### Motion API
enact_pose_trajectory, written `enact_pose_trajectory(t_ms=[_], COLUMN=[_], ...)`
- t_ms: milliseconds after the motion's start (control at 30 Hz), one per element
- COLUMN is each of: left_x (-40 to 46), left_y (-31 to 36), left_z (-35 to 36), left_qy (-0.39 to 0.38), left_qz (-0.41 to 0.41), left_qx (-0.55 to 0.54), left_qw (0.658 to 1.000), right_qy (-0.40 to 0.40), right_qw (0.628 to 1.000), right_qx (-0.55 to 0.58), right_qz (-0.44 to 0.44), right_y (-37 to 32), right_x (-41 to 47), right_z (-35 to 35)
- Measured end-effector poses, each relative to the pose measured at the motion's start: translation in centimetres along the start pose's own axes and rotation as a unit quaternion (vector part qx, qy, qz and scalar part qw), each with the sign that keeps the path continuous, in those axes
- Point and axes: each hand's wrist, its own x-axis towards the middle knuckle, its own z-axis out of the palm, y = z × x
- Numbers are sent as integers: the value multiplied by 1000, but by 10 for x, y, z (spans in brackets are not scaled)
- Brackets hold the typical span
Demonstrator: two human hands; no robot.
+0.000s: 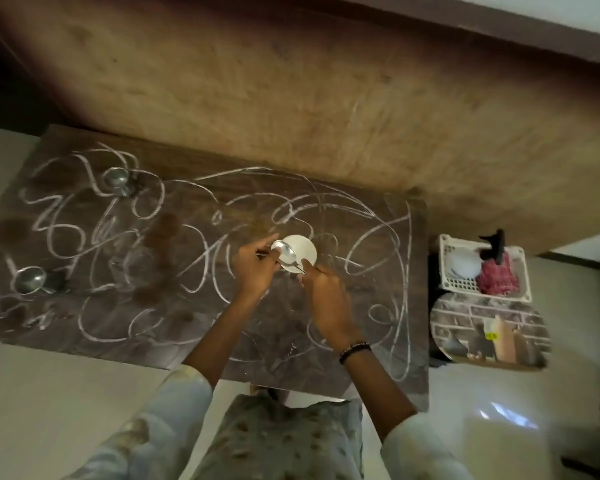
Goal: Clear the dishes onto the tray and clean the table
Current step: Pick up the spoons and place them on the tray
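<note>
Both our hands meet over the small white plate, mid-right on the dark table scribbled with chalk. Our left hand pinches the handle of a spoon, fingers narrow; the spoon's bowl lies over the plate. Our right hand has its fingers curled at the plate's near edge, touching the spoon's other end; grip on the plate itself, can't tell. Two steel bowls sit well apart on the left: one far, one near. White basket and round tray stand right of the table.
</note>
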Motion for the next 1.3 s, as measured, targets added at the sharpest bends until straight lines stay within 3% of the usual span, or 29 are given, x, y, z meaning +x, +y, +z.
enact_pose_trajectory(t_ms=[167,467,633,733,900,1200,1300], left_x=[-31,-84,-113,-127,-139,-119,-116], left_y=[-30,-63,-103,-126,-157,-198,-203], left_z=[55,183,278,331,394,461,474], left_qy=[-41,-67,-77,-102,-142,-149,-123], left_qz=[-41,-64,-55,-52,-95,-138,-143], left_qx=[27,51,138,214,220,281,265], left_qw=[998,994,986,970,960,938,946], right_qy=[28,-5,-54,-79,-112,-81,-63], right_qw=[991,992,987,979,973,983,983], right_qx=[-127,-121,-149,-181,-193,-161,-168], right_qz=[-6,-31,-35,-51,-65,-43,-34], right_y=[65,234,336,399,491,553,560], right_x=[-34,-88,-100,-99,-79,-38,-37], right_z=[-13,-75,-98,-102,-90,-56,-50])
